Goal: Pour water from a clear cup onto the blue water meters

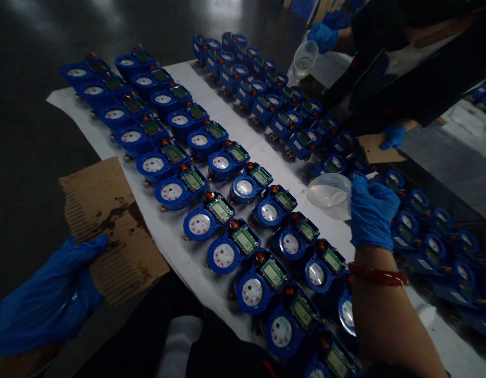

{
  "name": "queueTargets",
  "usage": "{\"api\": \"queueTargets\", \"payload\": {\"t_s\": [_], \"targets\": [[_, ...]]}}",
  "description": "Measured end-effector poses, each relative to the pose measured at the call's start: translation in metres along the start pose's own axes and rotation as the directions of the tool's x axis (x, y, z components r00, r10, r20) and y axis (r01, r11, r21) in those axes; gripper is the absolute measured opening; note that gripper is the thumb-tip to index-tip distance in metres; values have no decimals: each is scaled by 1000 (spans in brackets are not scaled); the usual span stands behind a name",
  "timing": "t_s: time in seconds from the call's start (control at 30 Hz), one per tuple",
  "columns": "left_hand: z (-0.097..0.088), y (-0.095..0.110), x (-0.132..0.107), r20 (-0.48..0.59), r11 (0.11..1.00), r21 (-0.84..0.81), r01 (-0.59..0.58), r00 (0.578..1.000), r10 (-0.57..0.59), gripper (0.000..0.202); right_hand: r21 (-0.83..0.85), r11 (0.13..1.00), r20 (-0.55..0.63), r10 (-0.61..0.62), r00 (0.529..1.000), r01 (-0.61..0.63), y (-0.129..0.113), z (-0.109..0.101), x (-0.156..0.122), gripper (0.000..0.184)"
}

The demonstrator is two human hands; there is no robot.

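My left hand, in a blue glove, grips a piece of corrugated cardboard between thumb and fingers. Dark wet stains mark the cardboard, which is held beside the table's near edge. In a matching glove, my right hand holds a clear plastic cup tipped onto its side, its mouth to the left. Clear liquid seems to lie in the cup. Below and left of it stand rows of blue water meters with white round dials and exposed green display boards. The cup hangs above the gap between two blocks of meters.
A white sheet covers the table under the meters. Across it stands a co-worker, one gloved hand holding another clear cup, the other hand on a cardboard piece. More meters fill the right side.
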State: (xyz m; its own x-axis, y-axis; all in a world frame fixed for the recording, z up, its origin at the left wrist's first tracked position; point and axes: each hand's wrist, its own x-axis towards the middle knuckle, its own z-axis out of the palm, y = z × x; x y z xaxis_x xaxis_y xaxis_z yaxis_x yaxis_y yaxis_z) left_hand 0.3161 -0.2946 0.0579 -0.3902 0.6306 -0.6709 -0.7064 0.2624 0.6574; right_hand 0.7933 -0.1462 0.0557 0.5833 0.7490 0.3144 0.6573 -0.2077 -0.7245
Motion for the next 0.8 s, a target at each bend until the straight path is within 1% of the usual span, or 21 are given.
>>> {"api": "queueTargets", "payload": {"t_s": [0.07, 0.13, 0.2, 0.27, 0.43, 0.57, 0.8], "targets": [[-1, 0, 2, 49, 995, 91, -39, 998, 35, 68, 11, 1000, 1, -2, 1000, 1, 1, 0, 1, 45], [-1, 0, 3, 86, 987, 147, -68, 995, 56, 59, 17, 1000, -2, -3, 1000, 3, 1, -1, 1, 45], [-3, 0, 4, 104, 986, 151, -76, 993, 61, 52, 16, 1000, -2, -5, 1000, 5, 1, -2, 1, 45], [-5, 0, 5, 112, 986, 149, -78, 992, 62, 48, 10, 1000, 0, -9, 1000, 9, -1, -3, 1, 45], [-8, 0, 6, 132, 981, 176, -85, 989, 62, 47, -21, 1000, 6, -18, 1000, 18, -5, -6, 1, 45], [-9, -1, 4, 133, 985, 153, -85, 989, 65, 47, -32, 999, 16, -13, 1000, 14, -9, -8, 0, 42], [-5, 0, 1, 114, 982, 170, -79, 992, 60, 51, -23, 1000, 15, -14, 1000, 14, -21, -10, -3, 41]]}}
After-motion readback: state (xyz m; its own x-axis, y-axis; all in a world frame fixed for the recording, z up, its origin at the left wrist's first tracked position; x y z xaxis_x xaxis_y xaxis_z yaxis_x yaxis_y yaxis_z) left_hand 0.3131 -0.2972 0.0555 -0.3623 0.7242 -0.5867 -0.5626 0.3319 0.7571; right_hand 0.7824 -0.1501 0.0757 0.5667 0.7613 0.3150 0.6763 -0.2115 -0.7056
